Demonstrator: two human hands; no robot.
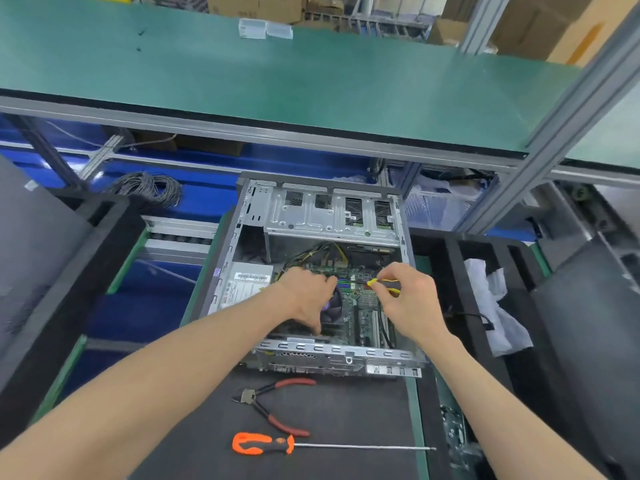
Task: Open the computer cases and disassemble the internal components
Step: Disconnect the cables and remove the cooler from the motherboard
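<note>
Case: computer case lies open, exposing the motherboard.
Right hand: pinches yellow screwdriver, tip toward 9 o'clock.
Left hand: fingers curled on fan, apparently steadying.

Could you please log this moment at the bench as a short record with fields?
case: open computer case, motherboard exposed
left hand: inside the case, on the fan area
right hand: pinches a yellow-handled screwdriver, tip over the board
idle tools: red-handled pliers and orange screwdriver on the dark mat in front of the case
</note>
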